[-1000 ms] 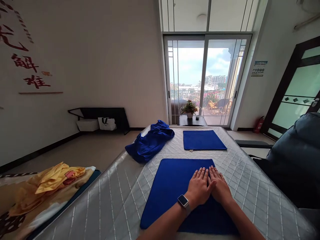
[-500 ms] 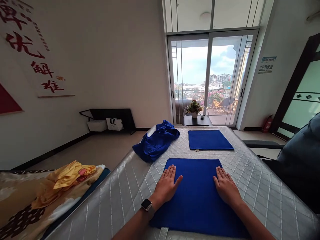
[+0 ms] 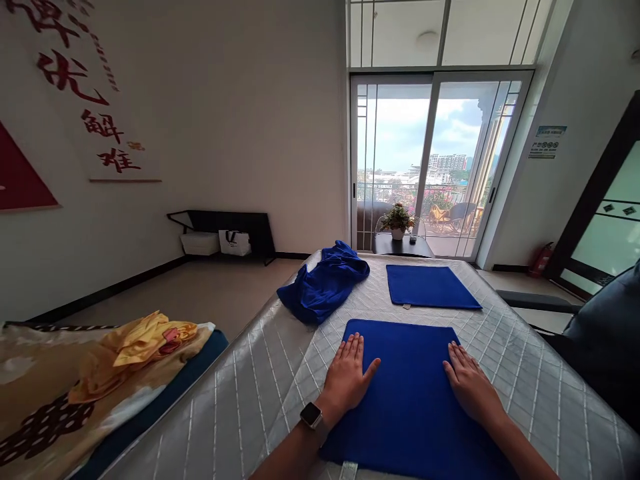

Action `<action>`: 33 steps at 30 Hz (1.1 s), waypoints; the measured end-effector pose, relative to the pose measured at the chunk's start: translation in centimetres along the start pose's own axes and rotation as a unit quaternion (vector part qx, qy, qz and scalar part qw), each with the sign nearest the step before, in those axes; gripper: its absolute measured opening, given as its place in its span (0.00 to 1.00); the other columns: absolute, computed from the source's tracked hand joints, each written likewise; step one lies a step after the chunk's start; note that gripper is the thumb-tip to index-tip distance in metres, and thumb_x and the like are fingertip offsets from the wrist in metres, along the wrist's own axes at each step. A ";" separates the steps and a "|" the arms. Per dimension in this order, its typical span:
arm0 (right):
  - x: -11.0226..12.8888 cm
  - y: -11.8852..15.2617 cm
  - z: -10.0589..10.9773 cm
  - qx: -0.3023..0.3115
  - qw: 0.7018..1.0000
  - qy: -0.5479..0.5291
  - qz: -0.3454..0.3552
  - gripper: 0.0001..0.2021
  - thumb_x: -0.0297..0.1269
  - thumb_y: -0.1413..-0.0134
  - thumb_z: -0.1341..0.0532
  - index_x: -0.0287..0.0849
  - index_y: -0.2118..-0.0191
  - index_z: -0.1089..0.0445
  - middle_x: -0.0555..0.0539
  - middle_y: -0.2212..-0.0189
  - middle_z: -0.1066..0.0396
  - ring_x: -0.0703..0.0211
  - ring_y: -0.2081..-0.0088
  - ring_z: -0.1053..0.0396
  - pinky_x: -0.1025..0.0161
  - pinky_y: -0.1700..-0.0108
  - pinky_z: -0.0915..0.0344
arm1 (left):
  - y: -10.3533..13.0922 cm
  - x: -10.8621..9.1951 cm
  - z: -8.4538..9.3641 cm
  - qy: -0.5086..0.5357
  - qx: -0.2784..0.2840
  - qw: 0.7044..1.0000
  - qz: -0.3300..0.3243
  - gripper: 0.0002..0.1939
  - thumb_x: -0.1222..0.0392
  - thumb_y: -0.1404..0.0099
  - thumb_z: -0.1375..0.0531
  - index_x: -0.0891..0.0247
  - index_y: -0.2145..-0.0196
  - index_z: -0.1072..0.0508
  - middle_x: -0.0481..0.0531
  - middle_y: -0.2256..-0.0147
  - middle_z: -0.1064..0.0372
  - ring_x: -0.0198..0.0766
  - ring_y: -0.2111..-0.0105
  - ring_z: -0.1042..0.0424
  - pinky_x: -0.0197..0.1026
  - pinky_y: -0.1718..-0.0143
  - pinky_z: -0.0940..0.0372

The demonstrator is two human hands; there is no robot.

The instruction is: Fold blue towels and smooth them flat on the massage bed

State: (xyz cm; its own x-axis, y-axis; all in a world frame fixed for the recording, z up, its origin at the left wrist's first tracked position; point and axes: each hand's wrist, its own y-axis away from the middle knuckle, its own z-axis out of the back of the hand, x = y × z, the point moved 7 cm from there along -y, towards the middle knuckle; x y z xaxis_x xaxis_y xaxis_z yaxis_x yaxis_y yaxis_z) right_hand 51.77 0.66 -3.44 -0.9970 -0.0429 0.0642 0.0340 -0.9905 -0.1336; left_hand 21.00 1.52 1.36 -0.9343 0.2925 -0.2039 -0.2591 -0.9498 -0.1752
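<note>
Side by side a second ago, the left hand (image 3: pixel 349 370) and right hand (image 3: pixel 473 385) now lie flat, gripping nothing, along opposite edges of the near blue cloth (image 3: pixel 405 400) at twelve o'clock, apparently smoothed, while beyond it a pot (image 3: pixel 397 234) holds a plant (image 3: pixel 397 217) and, at ten o'clock, a bag (image 3: pixel 234 245) hides its contents

On the scroll (image 3: pixel 103 110), above its bottom edge, I read 解难 in red; the sign (image 3: pixel 547 141) on the wall (image 3: pixel 565 187), the bag (image 3: pixel 235 247) and the tag (image 3: pixel 349 471) at my cloth's (image 3: pixel 400 400) near edge I can't read.

Plain blue cloth (image 3: pixel 407 393), armchair (image 3: pixel 613 317) perhaps navy
</note>
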 end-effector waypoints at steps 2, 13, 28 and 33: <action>-0.2 0.0 -0.1 -0.010 1.000 -0.004 -0.003 0.33 0.43 0.32 0.63 0.30 0.28 0.49 0.40 0.27 0.55 0.52 0.27 0.59 0.47 0.28 0.54 | 0.1 -0.1 0.2 0.003 -0.002 1.000 0.001 0.44 0.33 0.26 0.61 0.73 0.29 0.46 0.62 0.29 0.53 0.51 0.29 0.53 0.54 0.28 0.53; 0.4 1.2 1.1 -0.026 0.999 0.025 0.006 0.32 0.41 0.34 0.59 0.32 0.30 0.44 0.39 0.28 0.52 0.49 0.27 0.57 0.45 0.28 0.56 | 0.5 -0.7 1.4 0.010 0.012 1.000 0.010 0.45 0.34 0.26 0.64 0.75 0.29 0.46 0.63 0.29 0.53 0.51 0.29 0.54 0.54 0.28 0.55; 1.6 6.8 1.4 0.040 0.998 -0.031 -0.022 0.34 0.46 0.30 0.62 0.29 0.27 0.56 0.40 0.27 0.60 0.53 0.27 0.63 0.48 0.27 0.58 | 0.2 -0.6 1.3 -0.014 -0.032 0.999 -0.003 0.42 0.34 0.26 0.59 0.71 0.30 0.42 0.62 0.30 0.48 0.50 0.30 0.49 0.55 0.29 0.51; 2.0 6.8 2.4 0.040 0.998 -0.025 -0.028 0.34 0.47 0.30 0.63 0.31 0.27 0.57 0.42 0.27 0.61 0.53 0.27 0.63 0.48 0.27 0.59 | 0.0 -0.3 1.4 -0.033 -0.033 0.999 0.013 0.42 0.34 0.26 0.60 0.72 0.31 0.41 0.63 0.31 0.46 0.50 0.30 0.49 0.54 0.29 0.51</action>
State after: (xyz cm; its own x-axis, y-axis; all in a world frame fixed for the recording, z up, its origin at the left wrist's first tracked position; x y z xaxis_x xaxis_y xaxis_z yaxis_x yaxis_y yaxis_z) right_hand 50.15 -6.52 -1.87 -0.9929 0.0074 0.1186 -0.0132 -0.9987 -0.0485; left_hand 20.92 1.26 2.81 -0.9549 0.2582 -0.1463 -0.2200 -0.9468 -0.2350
